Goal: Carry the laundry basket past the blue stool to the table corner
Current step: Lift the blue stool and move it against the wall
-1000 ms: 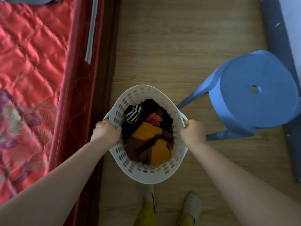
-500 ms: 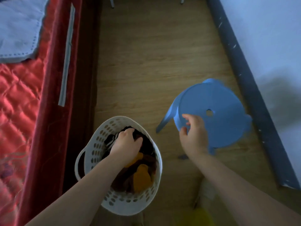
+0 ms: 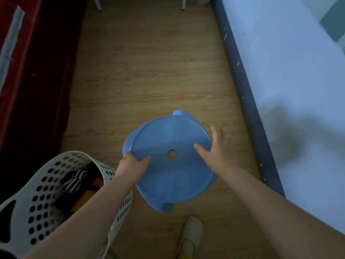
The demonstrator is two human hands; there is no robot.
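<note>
The white perforated laundry basket (image 3: 37,212) stands on the floor at the lower left, with striped, dark and yellow clothes (image 3: 74,182) inside. Neither hand touches it; my left forearm crosses over its rim. The blue stool (image 3: 168,176), a round seat with a centre hole, is right in front of me. My left hand (image 3: 132,167) grips the seat's left edge, thumb on top. At the seat's right rim lies my right hand (image 3: 218,150), its thumb on the seat and its fingers stretched out and apart.
A red bed (image 3: 18,71) runs along the left. On the right are a dark baseboard (image 3: 242,81) and a pale wall (image 3: 289,71). Two thin white furniture legs (image 3: 183,3) stand at the far end of the wooden floor. My shoe (image 3: 192,232) is below the stool.
Both hands let go of the basket, which now rests at the lower left. They moved to the blue stool, which now sits farther from the baseboard and nearer to me.
</note>
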